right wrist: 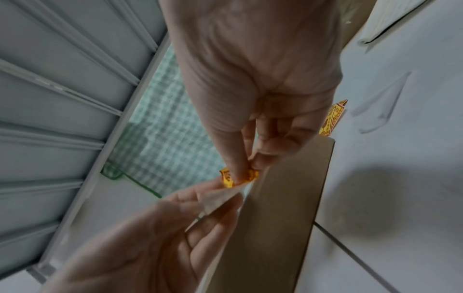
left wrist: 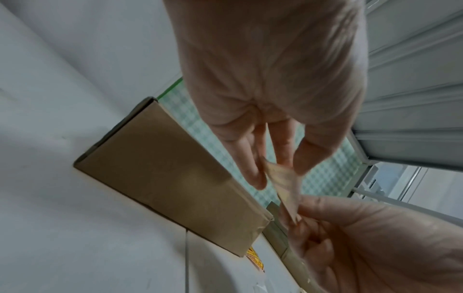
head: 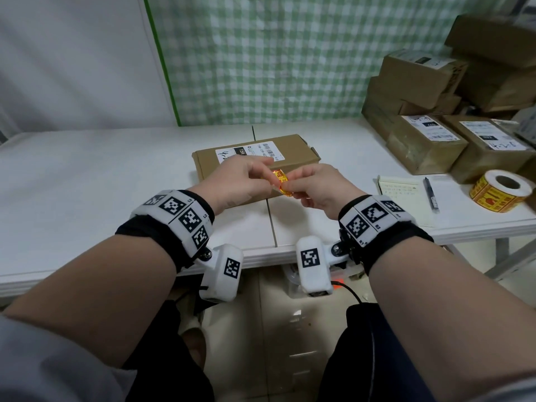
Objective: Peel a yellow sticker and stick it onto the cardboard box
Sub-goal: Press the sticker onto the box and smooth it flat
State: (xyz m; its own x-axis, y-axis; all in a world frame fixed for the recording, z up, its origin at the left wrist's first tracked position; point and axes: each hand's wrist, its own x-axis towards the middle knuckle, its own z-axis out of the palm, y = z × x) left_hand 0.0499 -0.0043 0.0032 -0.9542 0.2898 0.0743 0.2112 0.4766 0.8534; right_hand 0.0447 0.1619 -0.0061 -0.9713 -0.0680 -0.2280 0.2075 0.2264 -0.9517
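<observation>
A flat cardboard box (head: pixel 293 147) with a white shipping label lies in the middle of the white table (head: pixel 87 181). Just above its near edge, both hands meet on a small yellow sticker (head: pixel 280 181). My right hand (head: pixel 291 189) pinches the yellow sticker (right wrist: pixel 250 175) between thumb and forefinger. My left hand (head: pixel 269 174) pinches the pale backing paper (right wrist: pixel 219 197) that comes away from it. In the left wrist view, the left hand (left wrist: pixel 278 170) holds that paper (left wrist: pixel 284 183) above the box (left wrist: pixel 175 178).
A roll of yellow stickers (head: pixel 500 190) stands at the right, beside a notepad (head: pixel 403 198) and a black pen (head: pixel 431 195). Several labelled cardboard boxes (head: pixel 429 82) are stacked at the back right. A green checked cloth (head: pixel 261 53) hangs behind the table.
</observation>
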